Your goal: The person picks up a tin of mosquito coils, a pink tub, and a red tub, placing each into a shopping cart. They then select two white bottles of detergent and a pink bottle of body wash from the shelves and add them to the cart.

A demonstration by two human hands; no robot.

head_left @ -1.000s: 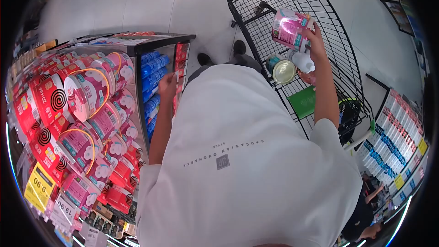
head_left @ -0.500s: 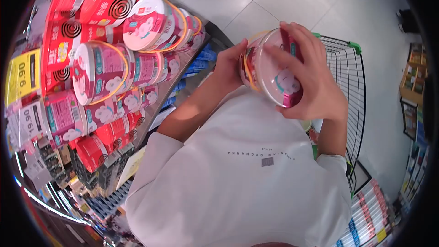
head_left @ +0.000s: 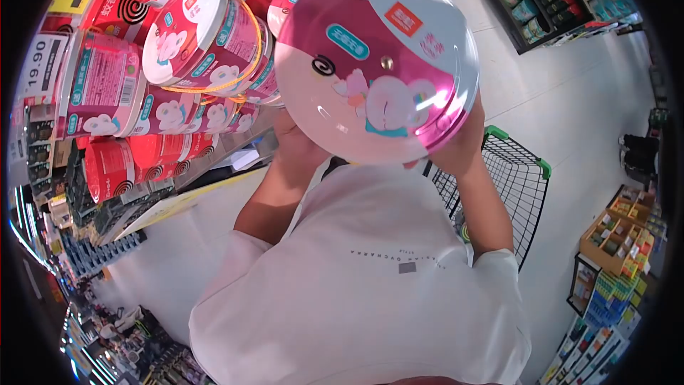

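A large round tub (head_left: 377, 64) with a white and magenta lid faces the camera, raised close to it. My left hand (head_left: 298, 144) is at the tub's lower left edge, its fingers mostly hidden behind the tub. On the lower right side, my right hand (head_left: 462, 144) grips the tub, with most of its fingers out of sight. Left of the held tub, a similar tub (head_left: 203, 36) with a yellow band lies on its side on stacked pink tubs (head_left: 107, 85).
Red tubs (head_left: 153, 153) and price tags (head_left: 44, 64) are at the left. A black wire cart (head_left: 509, 192) with green corners stands beside my right arm. Shelves of goods (head_left: 531, 0) are at the top right, and boxed goods (head_left: 616, 239) at the lower right.
The held tub has come up closer to the camera and turned its lid toward it. My right hand has moved from across the lid to the tub's side. The view has shifted.
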